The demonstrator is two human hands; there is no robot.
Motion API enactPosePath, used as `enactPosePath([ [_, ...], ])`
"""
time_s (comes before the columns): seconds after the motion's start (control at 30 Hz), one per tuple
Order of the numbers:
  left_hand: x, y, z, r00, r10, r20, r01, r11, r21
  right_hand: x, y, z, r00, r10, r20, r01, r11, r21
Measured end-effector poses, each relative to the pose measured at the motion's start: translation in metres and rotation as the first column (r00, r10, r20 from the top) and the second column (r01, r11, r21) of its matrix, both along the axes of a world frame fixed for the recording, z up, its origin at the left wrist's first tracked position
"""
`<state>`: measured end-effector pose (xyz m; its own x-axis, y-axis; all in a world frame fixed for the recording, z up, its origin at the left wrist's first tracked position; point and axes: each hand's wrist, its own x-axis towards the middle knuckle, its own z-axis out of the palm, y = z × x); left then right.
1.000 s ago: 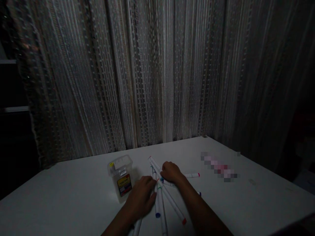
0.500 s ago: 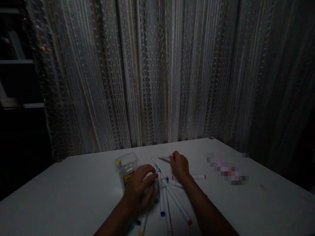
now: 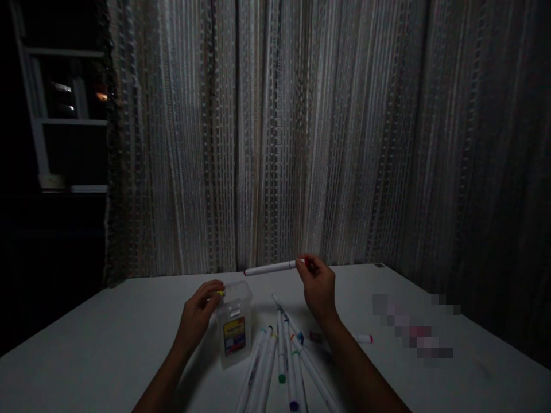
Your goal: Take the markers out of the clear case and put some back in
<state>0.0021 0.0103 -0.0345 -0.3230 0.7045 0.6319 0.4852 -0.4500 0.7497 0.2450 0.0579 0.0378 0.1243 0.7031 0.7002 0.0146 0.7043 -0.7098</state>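
In the head view, the right hand (image 3: 319, 288) gripped a red-ended marker (image 3: 271, 268) by one end, up off the table (image 3: 116, 338) and to the right of the clear box (image 3: 235, 335). The left hand (image 3: 198, 314) had its fingers bent at the box's upper left edge, by a yellow cap (image 3: 221, 293); whether they gripped it, I could not tell. Loose markers (image 3: 281, 347) lay just right of the box, and a curtain (image 3: 275, 143) hung behind it
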Motion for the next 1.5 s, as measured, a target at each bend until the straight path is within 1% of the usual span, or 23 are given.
enactPosePath([
  [0.07,0.003,-0.001,-0.002,0.999,0.008,0.048,-0.009,1.000,0.021,-0.010,-0.006,0.005,0.999,0.006,0.035,-0.007,0.999,0.032],
  [0.17,0.007,-0.003,0.001,0.996,0.009,0.090,-0.013,0.999,0.036,-0.025,-0.013,0.008,0.995,0.018,0.096,-0.023,0.998,0.053],
  [0.3,0.009,-0.004,0.004,0.992,-0.004,0.125,0.001,1.000,0.025,-0.043,-0.020,0.008,0.981,0.054,0.185,-0.065,0.997,0.051],
  [0.47,0.009,-0.002,0.005,0.990,-0.027,0.141,0.031,0.999,-0.031,-0.056,-0.022,0.006,0.969,0.094,0.226,-0.105,0.994,0.040],
  [0.6,0.014,-0.001,0.016,0.991,-0.046,0.128,0.060,0.992,-0.107,-0.060,-0.018,0.003,0.959,0.117,0.259,-0.124,0.992,0.014],
  [0.7,0.018,0.000,0.026,0.993,-0.101,0.061,0.109,0.982,-0.156,-0.061,-0.015,0.001,0.949,0.129,0.288,-0.137,0.991,0.006],
  [0.77,0.021,0.001,0.029,0.991,-0.127,0.032,0.131,0.977,-0.169,-0.063,-0.014,-0.002,0.941,0.135,0.310,-0.144,0.990,0.007],
  [0.83,0.022,0.001,0.028,0.989,-0.142,0.048,0.148,0.976,-0.159,-0.066,-0.013,-0.005,0.930,0.144,0.337,-0.158,0.987,0.014],
  [0.97,0.023,0.002,0.018,0.973,-0.163,0.162,0.185,0.974,-0.130,-0.074,-0.016,-0.012,0.888,0.139,0.438,-0.175,0.984,0.043],
  [1.13,0.027,0.002,0.008,0.959,-0.141,0.246,0.167,0.982,-0.086,-0.082,-0.021,-0.022,0.784,0.093,0.613,-0.174,0.982,0.073],
  [1.27,0.030,0.000,0.006,0.961,-0.118,0.251,0.135,0.989,-0.054,-0.083,-0.023,-0.027,0.711,0.011,0.703,-0.126,0.986,0.112],
  [1.5,0.033,-0.003,0.004,0.964,-0.109,0.244,0.124,0.991,-0.043,-0.082,-0.024,-0.023,0.648,0.023,0.761,-0.084,0.996,0.041],
])
